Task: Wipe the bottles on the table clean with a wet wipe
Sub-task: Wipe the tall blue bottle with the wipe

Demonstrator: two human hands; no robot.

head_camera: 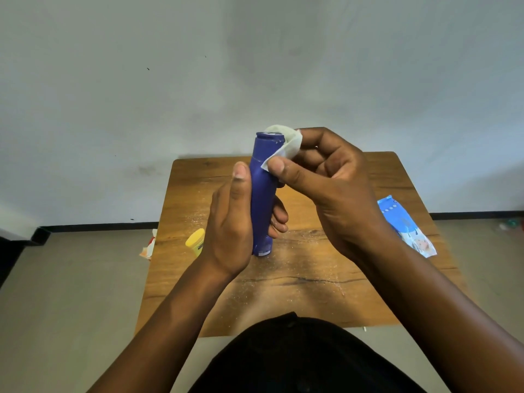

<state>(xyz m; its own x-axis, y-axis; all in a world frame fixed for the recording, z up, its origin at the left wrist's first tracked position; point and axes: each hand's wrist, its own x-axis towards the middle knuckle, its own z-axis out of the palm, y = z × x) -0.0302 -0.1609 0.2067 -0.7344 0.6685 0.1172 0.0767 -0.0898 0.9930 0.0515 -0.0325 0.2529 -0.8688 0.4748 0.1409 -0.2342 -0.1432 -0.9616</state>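
Left hand (229,219) grips the blue bottle (263,194) upright at frame centre, above the table (354,293); right hand (331,182) pinches the wipe (283,146) against its top.

Going left to right, I see a yellow bottle (195,241) lying at the table's left edge, half hidden behind my left wrist, then the blue bottle wrapped by my left fingers and thumb, then the wipe folded over the cap's right side under my right thumb, then a wipe pack (405,225) at the right edge. To do this well I would keep the left grip firm and low, turn the bottle, and draw the wipe down the whole body. The bottle's far side and label are hidden. Whitish specks on the table are too fine to identify, and something orange and white beyond the left edge is unclear.
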